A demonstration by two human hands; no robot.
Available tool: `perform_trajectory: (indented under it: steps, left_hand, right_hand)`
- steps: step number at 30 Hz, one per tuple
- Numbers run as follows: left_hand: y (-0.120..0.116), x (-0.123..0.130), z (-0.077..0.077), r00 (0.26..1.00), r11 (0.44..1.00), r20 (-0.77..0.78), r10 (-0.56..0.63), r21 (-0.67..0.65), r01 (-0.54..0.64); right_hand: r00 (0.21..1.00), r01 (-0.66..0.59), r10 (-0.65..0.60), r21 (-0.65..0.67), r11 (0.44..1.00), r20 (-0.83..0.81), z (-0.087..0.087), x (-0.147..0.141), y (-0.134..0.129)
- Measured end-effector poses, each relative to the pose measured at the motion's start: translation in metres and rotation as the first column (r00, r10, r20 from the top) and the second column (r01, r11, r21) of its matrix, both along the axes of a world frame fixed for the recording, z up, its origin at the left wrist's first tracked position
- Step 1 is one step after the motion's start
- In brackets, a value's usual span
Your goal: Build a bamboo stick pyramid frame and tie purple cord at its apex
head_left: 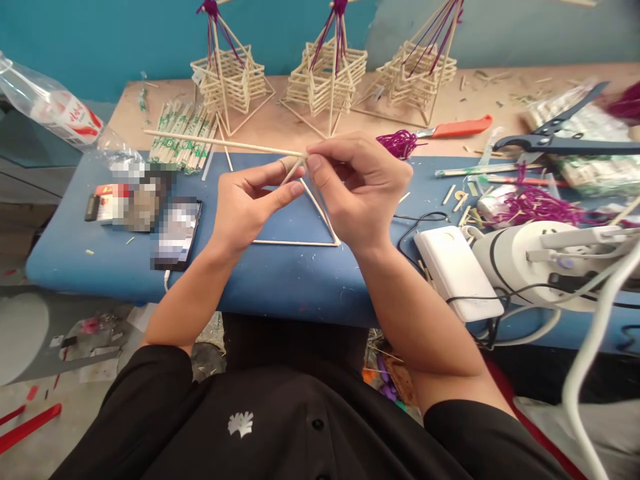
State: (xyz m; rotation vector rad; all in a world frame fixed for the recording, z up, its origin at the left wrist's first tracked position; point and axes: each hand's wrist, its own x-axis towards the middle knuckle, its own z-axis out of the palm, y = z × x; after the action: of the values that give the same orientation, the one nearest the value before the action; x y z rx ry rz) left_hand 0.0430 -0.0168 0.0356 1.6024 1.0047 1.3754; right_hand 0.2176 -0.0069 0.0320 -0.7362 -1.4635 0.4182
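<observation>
Left hand (250,203), right hand (363,190), pinching sticks (225,143)

On our desk (295,283) we count three stick towers (327,85), one phone (176,233), one white power bank (457,273), one orange-handled tool (461,127).

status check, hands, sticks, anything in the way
Right hand pinching long stick near its end. Left hand close by, on second stick. Phone and power bank off to the sides; hands look unobstructed.

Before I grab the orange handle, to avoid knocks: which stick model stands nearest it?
The rightmost stick model, beside the orange handle; the middle one and left one are farther.
</observation>
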Motion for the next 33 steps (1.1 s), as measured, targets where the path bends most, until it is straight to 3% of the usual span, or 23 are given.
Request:
perform_trajectory:
  steps: [2,4,7,9,10,14,19,24,30,33]
  left_hand:
    - [-0.002,-0.005,0.002,0.988,0.984,-0.063,0.14,0.116,-0.132]
    - [-0.002,-0.008,0.002,0.947,0.911,-0.066,0.315,0.301,-0.283]
    - [0.002,-0.011,0.001,0.875,0.716,-0.026,0.484,0.587,-0.379]
    - [0.009,-0.014,-0.001,0.837,0.561,0.005,0.547,0.74,-0.371]
    - [0.013,-0.017,-0.002,0.83,0.519,0.008,0.557,0.777,-0.356]
    - [0.025,-0.026,-0.001,0.864,0.581,-0.088,0.496,0.773,-0.254]
    - [0.031,-0.029,0.005,0.826,0.527,-0.254,0.504,0.847,-0.061]
    - [0.031,-0.029,0.003,0.814,0.541,-0.258,0.52,0.837,-0.08]
    - [0.033,-0.03,-0.001,0.837,0.646,-0.298,0.459,0.758,-0.084]
    - [0.033,-0.029,0.001,0.86,0.653,-0.268,0.435,0.751,-0.097]
  right_hand:
    - [1.0,0.003,-0.003,-0.012,1.0,0.01,-0.001,-0.001,0.002]
    - [1.0,-0.009,0.009,-0.017,1.0,0.018,-0.001,-0.003,0.004]
    - [0.999,-0.051,0.051,0.023,0.998,0.013,0.0,-0.004,0.008]
    - [0.996,-0.082,0.082,0.043,0.996,0.023,0.002,-0.003,0.01]
    - [0.995,-0.094,0.093,0.05,0.994,0.03,0.004,-0.003,0.011]
    - [0.993,-0.116,0.116,0.036,0.993,0.015,0.009,-0.003,0.01]
    - [0.986,-0.156,0.156,0.018,0.988,-0.061,0.01,-0.007,0.009]
    - [0.996,-0.075,0.07,0.106,0.991,0.053,0.013,-0.004,0.007]
    - [0.995,-0.075,0.065,0.153,0.985,0.071,0.011,-0.001,0.004]
    - [0.996,-0.081,0.075,0.143,0.986,0.046,0.008,-0.003,0.005]
